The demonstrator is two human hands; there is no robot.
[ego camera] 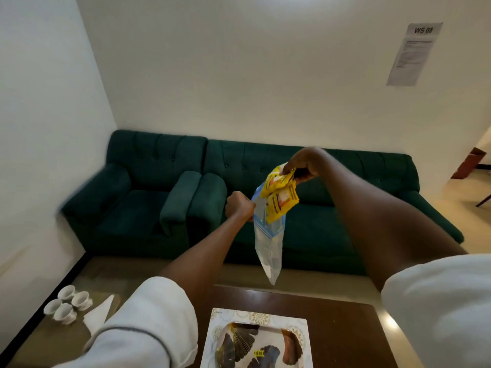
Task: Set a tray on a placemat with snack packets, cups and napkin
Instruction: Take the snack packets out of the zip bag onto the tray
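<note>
Pinching the yellow snack packets (280, 197) by their top edge, the right hand (303, 166) holds them in the air, high above the table, with their lower ends at the mouth of the clear zip bag (268, 248). The left hand (240, 205) is closed in a fist round the bag's rim just beside them, and the bag hangs limp from that fist. The hold on the packets looks thin, thumb and fingertips on one corner of a bunch of at least two, so the likeliest slip is that one packet slides out and drops, either back into the bag or past the table edge to the floor. The bag is a second risk: if the packets catch on its zip strip, it may be dragged along or jerked from the fist. The tray (268, 337), patterned with dark leaves, lies on the placemat (220, 314) on the dark wooden table (345, 328) below, holding nothing yet. The way down to it seems open, with only the dangling bag between the hands and the tray. Four white cups (67, 304) cluster together with the folded napkin (99, 312) just beside them, well apart to the left on a separate surface. Behind stand a green sofa (318, 235) and armchair (138, 208).
</note>
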